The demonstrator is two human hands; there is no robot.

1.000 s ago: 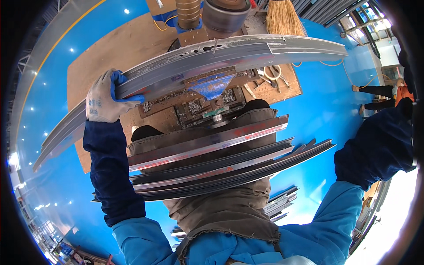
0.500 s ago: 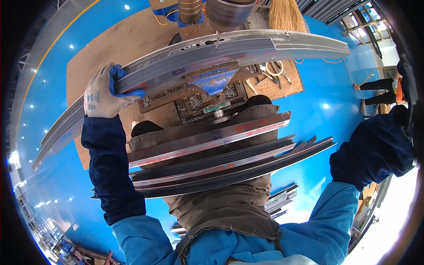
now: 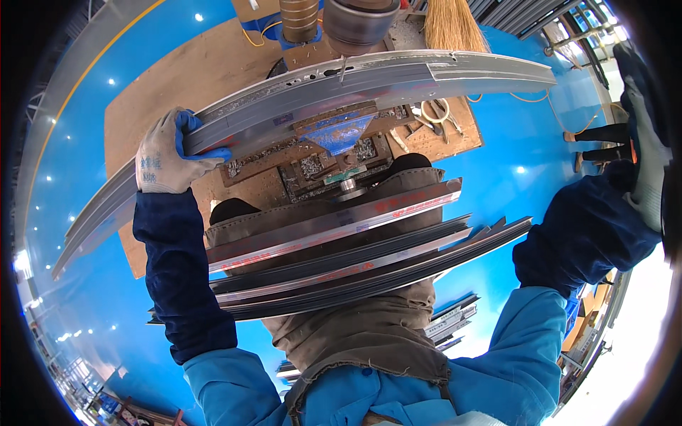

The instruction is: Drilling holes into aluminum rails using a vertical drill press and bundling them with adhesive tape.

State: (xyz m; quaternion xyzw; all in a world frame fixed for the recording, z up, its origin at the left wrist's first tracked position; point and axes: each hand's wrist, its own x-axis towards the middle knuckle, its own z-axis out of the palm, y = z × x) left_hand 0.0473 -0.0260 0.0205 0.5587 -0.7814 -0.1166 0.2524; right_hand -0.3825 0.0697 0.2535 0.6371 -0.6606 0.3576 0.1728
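My left hand (image 3: 170, 153), in a pale glove with blue fingers, is closed around a long grey metal profile (image 3: 284, 106). The profile lies across a blue vise (image 3: 339, 133). Over its top edge, which has several slots and holes, stands a thin drill bit (image 3: 343, 69) under a drill chuck (image 3: 361, 25). The bit's tip is at the profile, but whether it has entered the metal I cannot tell. My right hand (image 3: 650, 167), gloved too, is raised at the far right rim. Its fingers are partly cut off there, and anything it holds is hidden.
Several more profiles (image 3: 341, 245) rest across my lap. Metal shavings and a tape roll (image 3: 435, 111) with hand tools lie on the wooden bench (image 3: 170, 85). A straw broom (image 3: 455, 25) is behind. Another person's legs (image 3: 604, 142) show at right.
My right hand and forearm have shifted, and more of the glove shows at the right rim. My left hand keeps its hold on the profile. The whole view has shifted slightly.
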